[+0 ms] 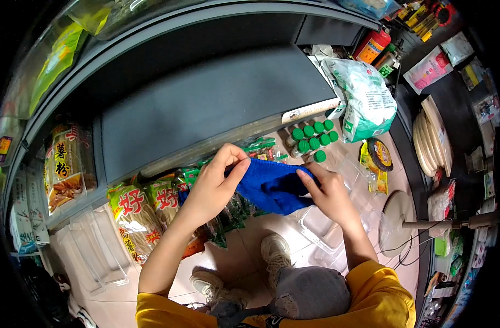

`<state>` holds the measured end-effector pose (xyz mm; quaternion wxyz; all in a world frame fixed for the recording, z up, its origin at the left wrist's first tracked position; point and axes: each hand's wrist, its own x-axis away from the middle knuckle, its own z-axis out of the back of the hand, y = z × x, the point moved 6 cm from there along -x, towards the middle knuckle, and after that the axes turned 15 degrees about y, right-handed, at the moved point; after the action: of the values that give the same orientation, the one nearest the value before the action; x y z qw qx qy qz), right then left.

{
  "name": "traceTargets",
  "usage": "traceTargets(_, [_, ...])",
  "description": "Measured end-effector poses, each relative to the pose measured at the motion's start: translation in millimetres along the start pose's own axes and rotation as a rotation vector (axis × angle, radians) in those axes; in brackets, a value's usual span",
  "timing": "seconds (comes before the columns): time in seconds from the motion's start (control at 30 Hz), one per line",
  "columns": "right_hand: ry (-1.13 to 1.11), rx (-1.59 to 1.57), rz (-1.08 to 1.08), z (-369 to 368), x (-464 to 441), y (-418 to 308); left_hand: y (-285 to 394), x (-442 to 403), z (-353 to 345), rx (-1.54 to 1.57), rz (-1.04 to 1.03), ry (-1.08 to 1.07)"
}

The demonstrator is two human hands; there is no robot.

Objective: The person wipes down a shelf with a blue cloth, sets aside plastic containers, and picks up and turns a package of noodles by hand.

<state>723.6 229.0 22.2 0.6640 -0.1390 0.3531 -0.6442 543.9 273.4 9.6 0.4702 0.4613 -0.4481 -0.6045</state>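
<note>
A blue cloth [274, 188] hangs stretched between my two hands, above the floor and in front of the low shelf. My left hand [221, 177] pinches its left upper corner between thumb and fingers. At the other end, my right hand [327, 192] grips the cloth with the thumb on top. Folds run through the middle of the cloth. Behind and below it lie packets of dried noodles [132, 218], partly hidden by my left forearm. Several green-capped bottles [310, 136] stand just beyond my right hand.
A dark shelf board [217, 104] spans the front. Clear plastic bins [91, 251] sit on the floor at left, another [321, 229] at right. A white-green sack [364, 98] leans by the shelf end. A round stand base [397, 221] with a pole is at right.
</note>
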Motion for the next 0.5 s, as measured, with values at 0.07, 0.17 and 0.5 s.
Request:
traceTargets(0.07, [-0.008,-0.062,-0.027,1,-4,-2,0,0,2,-0.032,0.071,-0.046])
traceTargets(0.17, [0.017,-0.264,-0.123,2,-9,-3,-2,0,5,0.005,0.096,-0.016])
traceTargets(0.5, [-0.370,-0.816,-0.298,0,-22,-22,13,-13,41,0.313,0.197,0.141])
